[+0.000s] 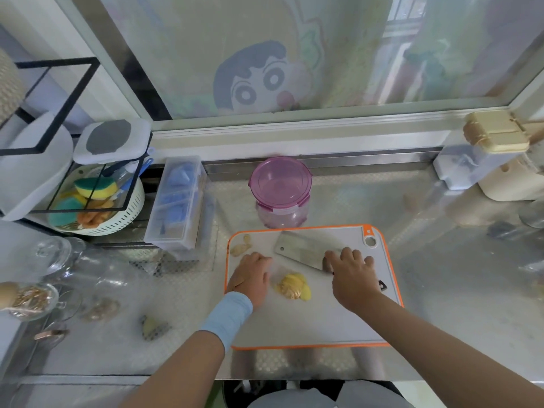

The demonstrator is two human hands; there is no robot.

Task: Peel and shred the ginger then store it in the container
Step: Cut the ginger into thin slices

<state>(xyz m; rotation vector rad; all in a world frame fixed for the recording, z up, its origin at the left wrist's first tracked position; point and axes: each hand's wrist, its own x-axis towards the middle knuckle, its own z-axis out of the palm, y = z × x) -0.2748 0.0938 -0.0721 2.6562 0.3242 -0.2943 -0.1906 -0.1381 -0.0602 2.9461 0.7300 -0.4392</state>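
Steel counter (441, 290): cutting board (309, 319) at centre, pink-lidded container (281, 192) just behind, clear box (176, 207), glass jars (97, 269), ginger piece (153, 326) left.

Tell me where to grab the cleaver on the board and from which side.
Take the cleaver by its handle, from the right: the blade lies flat on the cutting board pointing far-left, the dark handle end pointing near-right. The right hand lies over that handle, so it probably suits best.

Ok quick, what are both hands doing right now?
Left hand: cannot tell, fingers hidden.
Right hand: closed, holding the cleaver.
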